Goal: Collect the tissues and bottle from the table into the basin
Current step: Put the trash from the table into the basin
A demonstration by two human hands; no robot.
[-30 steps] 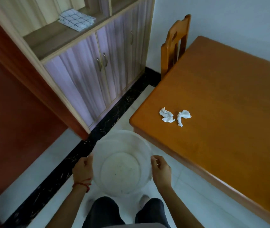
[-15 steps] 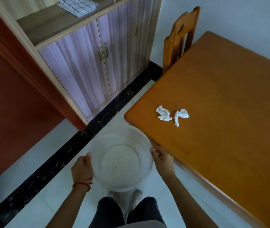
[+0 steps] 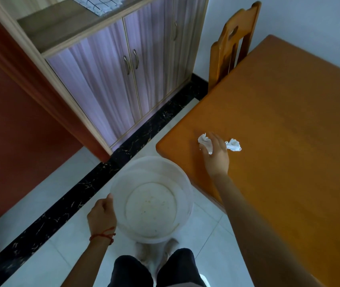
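Observation:
A translucent white basin (image 3: 187,191) hangs over the floor just off the table's near-left corner, empty inside. My left hand (image 3: 101,216) grips its left rim. My right hand (image 3: 214,154) is stretched over the wooden table (image 3: 289,121), fingers closing on a crumpled white tissue (image 3: 204,141) near the corner. A second crumpled tissue (image 3: 233,145) lies on the table just right of that hand. No bottle shows in view.
A wooden chair (image 3: 231,42) is tucked at the table's far left side. A cabinet with purple-striped doors (image 3: 123,75) lines the left wall, a checked cloth (image 3: 100,3) on its shelf. White floor tiles and a black strip lie below.
My right hand let go of the basin's right rim and reached up onto the table to the left tissue. My left hand alone holds the basin now.

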